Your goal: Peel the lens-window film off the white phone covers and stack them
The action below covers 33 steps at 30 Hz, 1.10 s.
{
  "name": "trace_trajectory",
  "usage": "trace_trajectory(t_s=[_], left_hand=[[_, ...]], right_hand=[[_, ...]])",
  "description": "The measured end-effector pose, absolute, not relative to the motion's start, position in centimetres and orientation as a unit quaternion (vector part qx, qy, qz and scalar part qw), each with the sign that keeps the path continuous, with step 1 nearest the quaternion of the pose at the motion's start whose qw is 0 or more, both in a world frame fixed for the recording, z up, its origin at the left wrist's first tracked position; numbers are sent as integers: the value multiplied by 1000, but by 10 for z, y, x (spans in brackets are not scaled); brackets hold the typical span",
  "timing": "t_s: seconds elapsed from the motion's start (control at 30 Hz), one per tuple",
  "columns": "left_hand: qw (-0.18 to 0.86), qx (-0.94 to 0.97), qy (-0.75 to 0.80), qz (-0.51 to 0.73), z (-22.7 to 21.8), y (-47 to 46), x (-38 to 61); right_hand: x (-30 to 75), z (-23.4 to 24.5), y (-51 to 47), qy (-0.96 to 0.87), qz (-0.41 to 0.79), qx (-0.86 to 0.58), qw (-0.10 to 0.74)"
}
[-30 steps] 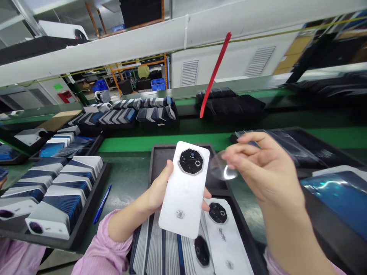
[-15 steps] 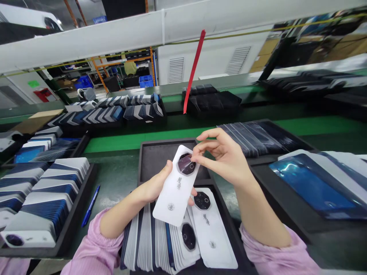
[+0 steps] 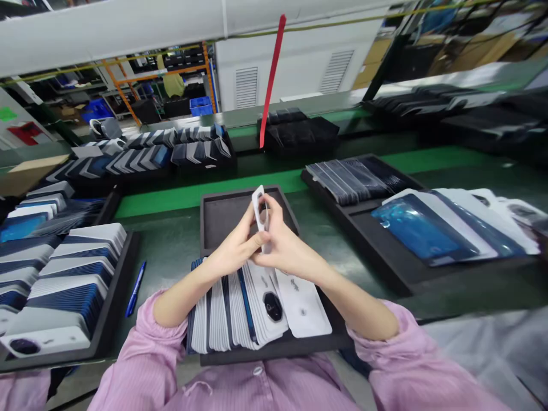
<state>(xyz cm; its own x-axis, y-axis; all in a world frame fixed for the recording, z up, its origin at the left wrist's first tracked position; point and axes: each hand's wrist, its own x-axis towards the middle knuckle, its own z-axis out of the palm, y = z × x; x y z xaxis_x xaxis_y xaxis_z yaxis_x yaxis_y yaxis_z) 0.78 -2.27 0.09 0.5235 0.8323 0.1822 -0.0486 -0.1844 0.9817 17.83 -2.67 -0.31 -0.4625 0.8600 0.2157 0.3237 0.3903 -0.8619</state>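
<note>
White panel in both hands, lower panel's dark lettering illegible

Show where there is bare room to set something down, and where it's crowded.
Free: the bench between left tray and middle tray, beyond the pen; the middle tray's rear section, left of the held cover; the bench between middle tray and right tray. Crowded: the left tray and the middle tray's front section, packed with covers.
</note>
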Motion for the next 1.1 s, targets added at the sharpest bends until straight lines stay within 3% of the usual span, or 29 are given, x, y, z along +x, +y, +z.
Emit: trace_trajectory(t_s=[0.07, 0.13, 0.3, 0.4, 0.67, 0.87, 1.1], left_hand=[[559, 693, 303, 339, 4, -26, 7], [549, 712, 340, 275, 11, -29, 1], [424, 759, 404, 283, 28, -33, -20], [409, 770, 398, 286, 33, -33, -28], [387, 786, 388, 288, 40, -40, -36], [391, 782, 374, 310, 42, -44, -41], [387, 783, 375, 310, 44, -45, -39]], right_hand=[[184, -10, -45, -737, 339, -470, 347], [195, -16, -66, -716, 270, -569, 300], [194, -38, -108, -625, 150, -766, 26], [173, -53, -114, -618, 98, -778, -51], [161, -49, -91, -607, 143, -777, -88], [150, -56, -81, -574, 108, -810, -50], [167, -61, -82, -609, 152, -778, -25]])
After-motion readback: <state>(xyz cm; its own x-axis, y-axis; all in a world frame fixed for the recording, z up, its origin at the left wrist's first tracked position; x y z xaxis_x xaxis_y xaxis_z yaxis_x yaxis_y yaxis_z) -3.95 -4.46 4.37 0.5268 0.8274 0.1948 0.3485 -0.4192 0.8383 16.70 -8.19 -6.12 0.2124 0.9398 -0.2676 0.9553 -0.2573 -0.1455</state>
